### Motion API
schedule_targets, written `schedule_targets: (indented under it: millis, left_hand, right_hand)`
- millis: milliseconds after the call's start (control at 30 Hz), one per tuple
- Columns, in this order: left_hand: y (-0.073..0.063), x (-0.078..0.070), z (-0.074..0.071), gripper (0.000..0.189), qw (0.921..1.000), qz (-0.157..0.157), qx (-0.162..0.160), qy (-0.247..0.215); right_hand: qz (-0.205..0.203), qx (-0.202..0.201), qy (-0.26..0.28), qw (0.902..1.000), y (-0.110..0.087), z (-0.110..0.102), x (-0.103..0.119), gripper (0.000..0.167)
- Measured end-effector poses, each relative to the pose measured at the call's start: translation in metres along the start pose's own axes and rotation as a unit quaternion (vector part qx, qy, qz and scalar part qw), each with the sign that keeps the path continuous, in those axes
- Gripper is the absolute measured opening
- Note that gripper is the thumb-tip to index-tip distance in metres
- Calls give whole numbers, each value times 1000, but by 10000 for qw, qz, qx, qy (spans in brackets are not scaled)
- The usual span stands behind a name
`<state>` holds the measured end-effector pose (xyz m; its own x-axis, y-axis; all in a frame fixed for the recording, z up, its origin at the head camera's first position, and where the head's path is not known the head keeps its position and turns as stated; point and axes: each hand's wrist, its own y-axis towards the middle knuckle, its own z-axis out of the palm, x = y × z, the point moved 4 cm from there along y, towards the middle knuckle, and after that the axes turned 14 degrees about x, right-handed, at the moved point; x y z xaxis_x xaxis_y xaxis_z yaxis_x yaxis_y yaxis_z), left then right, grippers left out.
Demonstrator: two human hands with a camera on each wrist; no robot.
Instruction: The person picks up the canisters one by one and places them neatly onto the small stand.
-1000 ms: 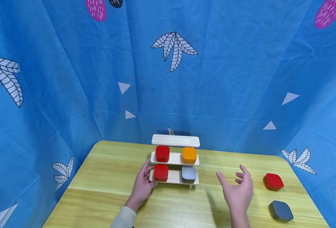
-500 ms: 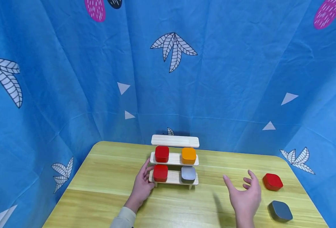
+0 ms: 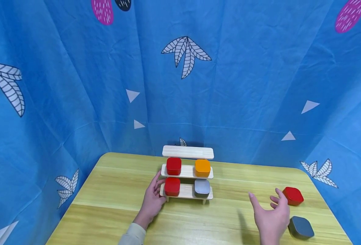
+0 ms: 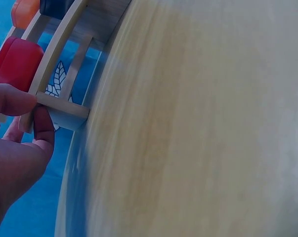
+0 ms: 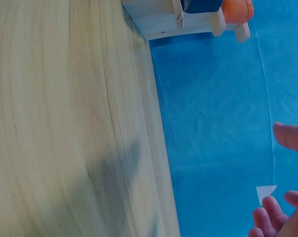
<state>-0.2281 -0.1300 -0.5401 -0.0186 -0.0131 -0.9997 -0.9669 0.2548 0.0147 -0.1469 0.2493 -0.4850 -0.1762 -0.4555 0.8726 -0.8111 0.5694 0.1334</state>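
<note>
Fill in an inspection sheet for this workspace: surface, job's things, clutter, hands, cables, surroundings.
Surface: wooden table, visible grain.
Job's things: three-tier wooden rack; middle shelf holds a red block and an orange block; bottom shelf holds a second red block and a grey block. A third red block and a dark block lie on the table at the right.
Clutter: nothing seen.
Hands: left hand grips the rack's left end; right hand, holding nothing, is near the third red block; contact unclear.
Cables: nothing seen.
Surroundings: blue leaf-print curtain behind the table.
</note>
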Motion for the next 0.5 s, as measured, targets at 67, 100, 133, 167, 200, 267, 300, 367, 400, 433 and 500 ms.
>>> schedule_targets:
  millis: [67,100,133,167,200,267,300,367,400,433,500]
  left_hand:
    - [0,0,0,102,10000,-21,2,-10]
    - [-1,0,0,102,10000,-14,9,-11]
    - [0,1,0,102,10000,-4,16,-15]
    - [0,1,0,102,10000,7,15,-8]
    - [0,1,0,102,10000,15,15,-3]
    - [0,2,0,102,10000,11,11,5]
    - [0,1,0,102,10000,6,7,14]
    - [0,2,0,102,10000,-6,4,28]
    - [0,2,0,102,10000,-7,5,37]
    - [0,2,-1,102,10000,-10,6,36]
    - [1,2,-1,102,10000,-8,13,22]
  right_hand:
    - [36,-30,-24,10000,0,-2,-1,87]
    - [47,-46,-27,10000,0,-3,-2,87]
    - [59,-54,-39,10000,0,-4,-3,87]
    - [91,-68,-54,9999,0,-5,-3,86]
    - [104,-87,-52,9999,0,-6,-4,86]
    - [150,-138,-50,9998,-1,-7,-6,85]
    - [200,-147,-68,9997,-1,-8,-8,84]
    - [278,-203,-109,9993,-1,-11,-10,83]
    - [313,-221,-118,9992,-1,-12,-12,82]
    - [334,-244,-128,9991,-2,-13,-13,82]
    - [349,-278,-153,9989,-2,-15,-15,80]
